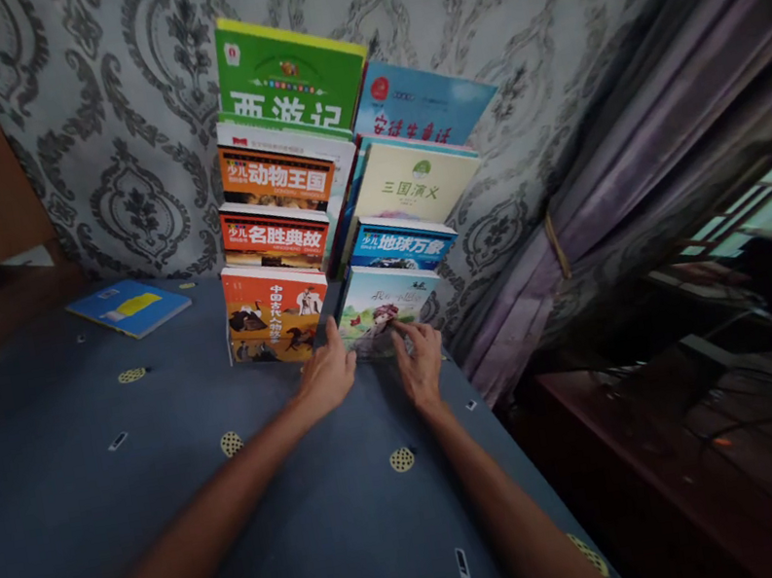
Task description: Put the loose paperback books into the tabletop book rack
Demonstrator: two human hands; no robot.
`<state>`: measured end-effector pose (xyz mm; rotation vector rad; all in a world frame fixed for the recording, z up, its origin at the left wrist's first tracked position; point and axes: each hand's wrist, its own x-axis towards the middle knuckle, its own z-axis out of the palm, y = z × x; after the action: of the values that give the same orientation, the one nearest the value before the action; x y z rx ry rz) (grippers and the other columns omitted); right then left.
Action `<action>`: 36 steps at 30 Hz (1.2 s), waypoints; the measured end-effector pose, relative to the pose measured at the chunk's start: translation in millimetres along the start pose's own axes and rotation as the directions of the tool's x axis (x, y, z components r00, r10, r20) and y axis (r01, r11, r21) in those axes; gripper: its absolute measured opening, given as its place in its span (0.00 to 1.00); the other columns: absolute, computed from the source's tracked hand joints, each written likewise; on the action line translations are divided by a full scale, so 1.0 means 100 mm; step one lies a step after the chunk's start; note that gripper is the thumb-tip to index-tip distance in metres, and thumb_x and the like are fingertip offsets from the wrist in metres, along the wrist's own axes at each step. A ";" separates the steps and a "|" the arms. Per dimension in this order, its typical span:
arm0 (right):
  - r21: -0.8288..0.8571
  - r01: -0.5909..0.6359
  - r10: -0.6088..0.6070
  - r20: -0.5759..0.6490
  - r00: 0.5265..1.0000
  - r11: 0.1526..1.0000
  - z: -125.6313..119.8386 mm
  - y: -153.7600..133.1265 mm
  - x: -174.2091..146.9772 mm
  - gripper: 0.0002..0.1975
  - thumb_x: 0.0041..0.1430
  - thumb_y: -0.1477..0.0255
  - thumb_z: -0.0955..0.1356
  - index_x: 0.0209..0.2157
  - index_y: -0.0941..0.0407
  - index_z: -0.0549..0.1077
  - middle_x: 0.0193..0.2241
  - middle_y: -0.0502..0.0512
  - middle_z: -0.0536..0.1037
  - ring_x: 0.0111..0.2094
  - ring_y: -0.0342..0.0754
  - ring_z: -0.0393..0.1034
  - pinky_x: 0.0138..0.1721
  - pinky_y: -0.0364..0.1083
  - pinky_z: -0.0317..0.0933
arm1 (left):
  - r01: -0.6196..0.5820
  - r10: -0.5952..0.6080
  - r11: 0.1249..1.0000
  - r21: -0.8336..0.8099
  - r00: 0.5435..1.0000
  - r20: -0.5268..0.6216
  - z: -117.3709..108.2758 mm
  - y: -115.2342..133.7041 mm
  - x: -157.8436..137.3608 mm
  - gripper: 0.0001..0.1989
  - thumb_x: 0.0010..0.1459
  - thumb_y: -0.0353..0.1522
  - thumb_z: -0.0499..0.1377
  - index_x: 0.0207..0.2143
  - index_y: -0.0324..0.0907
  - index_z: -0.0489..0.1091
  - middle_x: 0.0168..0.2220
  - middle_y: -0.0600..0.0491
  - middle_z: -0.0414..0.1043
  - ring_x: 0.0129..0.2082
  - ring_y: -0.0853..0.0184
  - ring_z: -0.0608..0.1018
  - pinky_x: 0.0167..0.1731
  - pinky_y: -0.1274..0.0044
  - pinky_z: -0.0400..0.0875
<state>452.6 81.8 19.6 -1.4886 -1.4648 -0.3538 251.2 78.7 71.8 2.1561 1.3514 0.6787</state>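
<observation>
Pale blue, the front book of the right-hand stack (388,300) stands just beyond your fingertips, leaning back, its long axis seeming to run up and away from you, though the view foreshortens it. Your right hand (420,362) is the nearer one: its bent fingers meet the lower right part of the cover, and you cannot tell from here whether they pinch it or only press. Your left hand (329,369) sits by the book's lower left corner, index finger pointing up along the gap beside the orange book (279,314); whether it touches either cover, or how firmly it is closed, cannot be told. So the pale blue book lies ahead of and between your hands, upright at the far side of the dark blue cloth (308,529), before the patterned wall (139,207).
</observation>
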 end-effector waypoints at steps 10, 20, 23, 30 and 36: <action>0.016 0.012 -0.012 -0.038 0.999 1.000 -0.02 0.06 0.04 0.18 0.66 0.59 0.63 0.46 0.53 0.78 0.50 0.62 0.73 0.57 0.60 0.63 0.56 0.62 0.58 | -0.014 0.022 0.925 -0.379 1.000 0.017 0.12 0.11 0.24 0.36 0.68 0.32 0.48 0.70 0.31 0.32 0.32 0.52 0.80 0.21 0.72 0.77 0.30 0.79 0.73; 0.062 -0.056 0.057 -0.016 0.998 0.996 -0.03 0.09 0.07 0.20 0.64 0.55 0.64 0.42 0.54 0.79 0.43 0.61 0.78 0.53 0.58 0.65 0.55 0.58 0.56 | -0.036 0.038 0.849 -0.527 0.999 -0.005 0.20 0.05 0.29 0.33 0.67 0.29 0.49 0.68 0.36 0.36 0.28 0.60 0.75 0.17 0.74 0.75 0.28 0.80 0.72; 0.058 -0.051 0.052 -0.013 0.999 0.997 -0.03 0.09 0.07 0.19 0.64 0.55 0.64 0.42 0.54 0.79 0.43 0.61 0.78 0.53 0.58 0.65 0.55 0.58 0.56 | -0.045 0.044 0.837 -0.545 0.999 -0.014 0.22 0.04 0.30 0.32 0.66 0.27 0.50 0.68 0.37 0.37 0.26 0.62 0.73 0.16 0.75 0.74 0.28 0.80 0.73; 0.079 -0.072 0.073 -0.007 0.997 0.994 -0.03 0.07 0.07 0.18 0.63 0.57 0.64 0.42 0.53 0.79 0.44 0.60 0.78 0.54 0.59 0.65 0.56 0.59 0.55 | -0.094 0.081 0.822 -0.561 0.996 -0.048 0.25 -0.03 0.31 0.33 0.65 0.29 0.51 0.68 0.40 0.39 0.26 0.63 0.73 0.16 0.75 0.74 0.26 0.81 0.71; 0.080 -0.078 0.079 -0.011 0.997 0.994 -0.01 0.10 0.06 0.17 0.63 0.57 0.65 0.42 0.53 0.79 0.45 0.59 0.78 0.54 0.59 0.64 0.56 0.59 0.55 | -0.170 0.092 0.846 -0.505 0.980 -0.176 0.15 0.04 0.31 0.33 0.64 0.29 0.51 0.68 0.40 0.40 0.28 0.59 0.75 0.19 0.72 0.76 0.28 0.78 0.71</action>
<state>462.9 86.2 20.6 -1.4727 -1.3892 -0.2547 274.8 103.0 67.6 1.7890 0.9426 1.1315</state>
